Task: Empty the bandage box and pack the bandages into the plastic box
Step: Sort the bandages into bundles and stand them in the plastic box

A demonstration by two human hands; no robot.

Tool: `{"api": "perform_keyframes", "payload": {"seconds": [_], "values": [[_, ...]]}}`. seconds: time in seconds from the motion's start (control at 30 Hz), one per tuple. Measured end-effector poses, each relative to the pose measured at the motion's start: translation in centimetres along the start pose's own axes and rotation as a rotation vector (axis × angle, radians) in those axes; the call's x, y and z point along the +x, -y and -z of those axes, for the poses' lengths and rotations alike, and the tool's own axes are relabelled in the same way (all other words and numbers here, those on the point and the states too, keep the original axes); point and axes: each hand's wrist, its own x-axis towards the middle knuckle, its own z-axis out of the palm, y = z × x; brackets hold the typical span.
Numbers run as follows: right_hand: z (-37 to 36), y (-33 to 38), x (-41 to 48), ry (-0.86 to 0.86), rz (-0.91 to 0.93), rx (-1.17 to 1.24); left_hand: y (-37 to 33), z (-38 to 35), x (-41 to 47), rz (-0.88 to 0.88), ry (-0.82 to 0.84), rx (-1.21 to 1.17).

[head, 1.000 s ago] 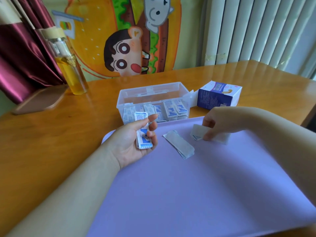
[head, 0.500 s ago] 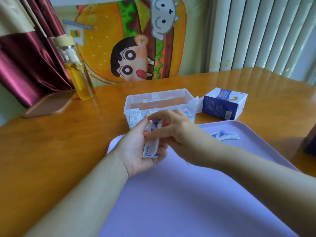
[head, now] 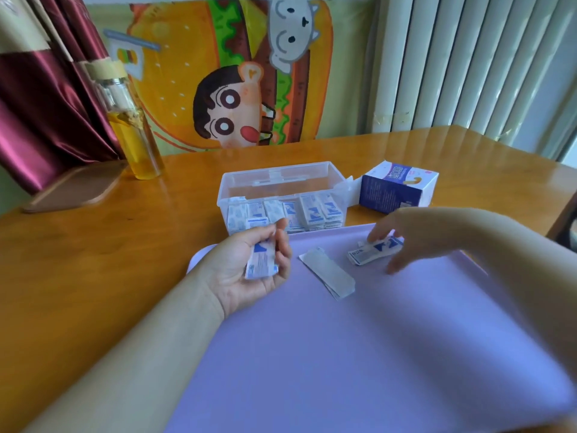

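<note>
My left hand (head: 249, 270) rests palm up on the left of the purple mat (head: 359, 354), gripping a small stack of bandages (head: 261, 260). My right hand (head: 406, 235) reaches over loose blue-and-white bandages (head: 373, 252) on the mat, fingertips touching them. A plain white bandage (head: 327, 272) lies face down between my hands. Behind stands the clear plastic box (head: 282, 195), open, with rows of bandages upright along its front wall. The blue-and-white bandage box (head: 396, 190) lies on its side to the right of it, flap open.
A glass bottle of yellow liquid (head: 131, 126) stands at the back left of the wooden table (head: 93, 260), beside a brown wooden board (head: 75, 187). A cartoon poster and a radiator are behind the table.
My right hand has left the stack in my left hand and moved right to the loose bandages on the mat. My left hand still holds its stack.
</note>
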Motion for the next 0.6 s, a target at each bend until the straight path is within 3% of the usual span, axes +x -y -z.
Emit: {"api": "perform_keyframes", "payload": {"seconds": [0.33, 0.47, 0.53, 0.6], "values": [[-0.9, -0.5, 0.9, -0.04, -0.009, 0.225, -0.1, 0.4, 0.3, -0.006, -0.027, -0.044], [-0.1, 0.0, 0.3, -0.213, -0.059, 0.332, -0.1, 0.5, 0.4, -0.045, -0.037, 0.011], [0.5, 1.7, -0.3, -0.299, -0.032, 0.462, 0.0, 0.4, 0.4, -0.081, -0.017, 0.11], [0.7, 4.4, -0.9, -0.257, 0.072, 0.653, 0.3, 0.1, 0.3, -0.125, 0.047, 0.187]]}}
